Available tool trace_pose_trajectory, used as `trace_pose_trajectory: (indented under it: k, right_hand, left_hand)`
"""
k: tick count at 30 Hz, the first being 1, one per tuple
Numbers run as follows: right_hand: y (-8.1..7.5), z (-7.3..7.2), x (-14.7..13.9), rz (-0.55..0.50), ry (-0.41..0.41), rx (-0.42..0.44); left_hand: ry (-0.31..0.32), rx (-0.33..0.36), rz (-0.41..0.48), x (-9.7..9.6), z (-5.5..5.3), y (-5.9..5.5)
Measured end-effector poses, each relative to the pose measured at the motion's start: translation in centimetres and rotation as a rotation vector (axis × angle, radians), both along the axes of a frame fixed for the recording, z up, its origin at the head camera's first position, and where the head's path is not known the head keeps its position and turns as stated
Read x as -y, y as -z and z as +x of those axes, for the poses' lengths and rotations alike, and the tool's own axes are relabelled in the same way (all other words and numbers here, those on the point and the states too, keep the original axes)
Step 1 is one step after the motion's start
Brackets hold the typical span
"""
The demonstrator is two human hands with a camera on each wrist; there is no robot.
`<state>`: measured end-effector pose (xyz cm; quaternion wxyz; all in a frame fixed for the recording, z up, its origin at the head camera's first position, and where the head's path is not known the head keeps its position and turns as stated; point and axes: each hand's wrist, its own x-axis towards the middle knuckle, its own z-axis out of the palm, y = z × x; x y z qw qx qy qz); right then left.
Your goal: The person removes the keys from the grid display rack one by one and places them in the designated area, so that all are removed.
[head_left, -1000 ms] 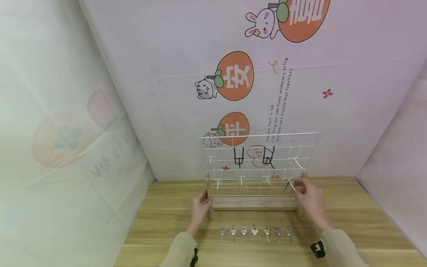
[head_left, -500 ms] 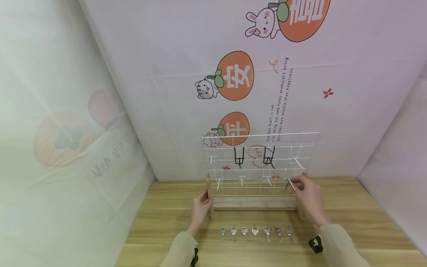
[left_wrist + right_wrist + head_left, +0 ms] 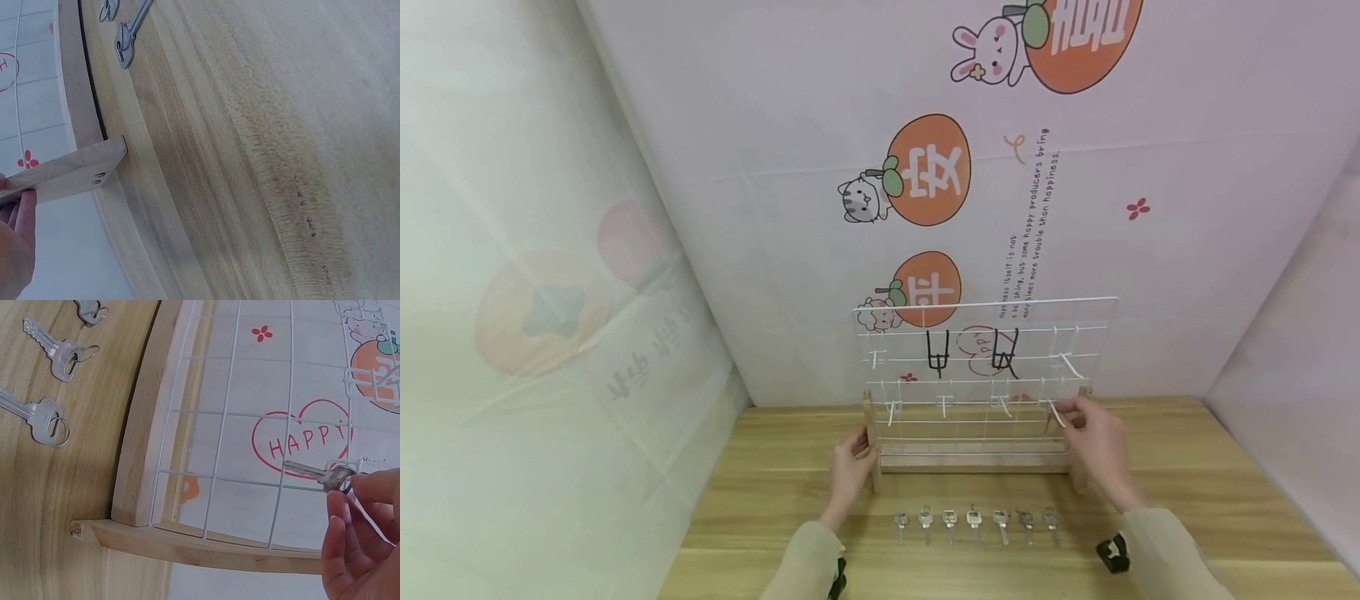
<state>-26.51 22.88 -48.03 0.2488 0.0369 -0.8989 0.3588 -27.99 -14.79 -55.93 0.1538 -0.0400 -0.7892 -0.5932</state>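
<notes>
In the head view my left hand (image 3: 847, 473) holds the left wooden post (image 3: 870, 417) of a white wire grid rack (image 3: 985, 304). The left wrist view shows fingers (image 3: 26, 215) against that post, partly cut off by the frame. My right hand (image 3: 1101, 446) is at the rack's lower right hook (image 3: 1057, 413). Between thumb and fingertips it pinches a silver key (image 3: 319, 474) by its head and ring, blade pointing away from the hand in the right wrist view. Whether the ring touches the hook is hidden by the fingers.
Several silver keys (image 3: 973, 518) with rings lie in a row on the wooden table (image 3: 970, 575) before the rack. White hooks (image 3: 891, 413) and black hooks (image 3: 937, 361) hang on the grid. A printed cloth (image 3: 805, 250) stands behind, with cloth at both sides.
The key in my right hand has turned a little, its blade now hanging more steeply. My left hand stays on the post, and the row of keys has not moved.
</notes>
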Motion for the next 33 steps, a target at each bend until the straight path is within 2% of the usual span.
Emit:
trace_pose_trajectory:
  k: [9,19,33]
  right_hand:
    - [0.0,0.9,0.0,-0.005,-0.037,-0.028]
    - [-0.2,1.9,0.1,-0.008,-0.015,-0.018]
    - [-0.2,2.4,-0.1,-0.004,-0.030,-0.042]
  left_hand:
    - [0.002,-0.003,0.016,0.0,0.0,0.1]
    - [-0.005,-0.017,0.001,0.0,-0.1,0.2]
    - [-0.010,-0.030,-0.008,0.0,-0.1,0.2]
